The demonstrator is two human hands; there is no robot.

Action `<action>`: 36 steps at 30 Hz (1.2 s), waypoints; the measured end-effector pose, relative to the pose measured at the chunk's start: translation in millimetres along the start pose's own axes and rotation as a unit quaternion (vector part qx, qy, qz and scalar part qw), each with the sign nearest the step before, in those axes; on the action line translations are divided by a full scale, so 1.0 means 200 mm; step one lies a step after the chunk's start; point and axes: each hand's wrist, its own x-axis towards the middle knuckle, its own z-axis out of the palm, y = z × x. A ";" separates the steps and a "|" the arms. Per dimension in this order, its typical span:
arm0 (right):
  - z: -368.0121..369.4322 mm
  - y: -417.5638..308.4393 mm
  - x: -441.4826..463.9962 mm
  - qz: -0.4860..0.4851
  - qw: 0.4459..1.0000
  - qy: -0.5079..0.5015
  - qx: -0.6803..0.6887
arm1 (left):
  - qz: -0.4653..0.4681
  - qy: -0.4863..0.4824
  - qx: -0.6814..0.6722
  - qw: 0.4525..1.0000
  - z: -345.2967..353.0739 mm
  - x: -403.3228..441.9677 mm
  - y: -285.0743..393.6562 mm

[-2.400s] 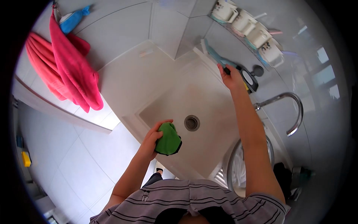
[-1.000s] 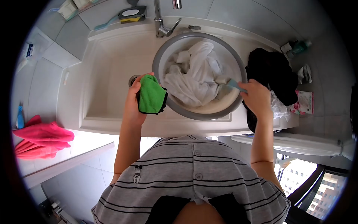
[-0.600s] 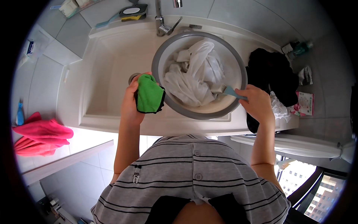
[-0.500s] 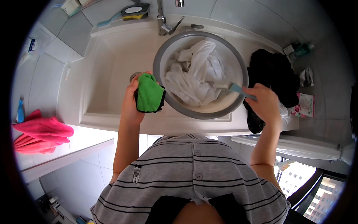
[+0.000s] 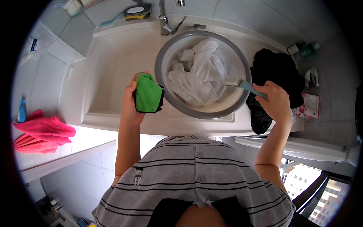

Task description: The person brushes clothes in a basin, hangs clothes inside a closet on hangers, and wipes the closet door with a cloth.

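My left hand (image 5: 131, 108) is closed around a green cloth (image 5: 148, 94) with black edging, held over the sink just left of the basin; its fingers are partly hidden behind the cloth. My right hand (image 5: 276, 101) grips the handle of a blue-grey brush (image 5: 247, 86), its pale bristles showing over the right side of the basin. Inside the grey-rimmed basin (image 5: 160, 73) lies a bunched wet white cloth (image 5: 204, 77). The bristles appear to hover close to this cloth; I cannot tell if they touch it.
The basin stands in the white sink (image 5: 107, 75), below a chrome faucet (image 5: 166, 26). Dark fabric (image 5: 278, 79) is heaped on the right edge, with a pink-and-white packet (image 5: 311, 106) beyond. A pink towel (image 5: 45, 130) hangs at left. A soap dish (image 5: 137, 10) sits behind.
My right hand has shifted right and slightly up with the brush, and its bristles now show more clearly. My left hand has moved slightly left, carrying the green cloth.
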 end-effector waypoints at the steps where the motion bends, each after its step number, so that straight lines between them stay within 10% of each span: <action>1: 0.02 0.01 0.01 -0.010 1.000 0.005 -0.006 | 0.004 -0.003 0.001 1.000 -0.01 0.00 0.00; 25: 0.23 -0.01 0.49 -0.039 0.976 0.181 0.111 | 0.022 0.015 0.007 1.000 0.04 -0.05 0.06; 36: 0.52 -0.27 0.70 -0.113 0.991 0.008 0.065 | 0.038 0.034 0.010 0.999 -0.02 -0.08 0.06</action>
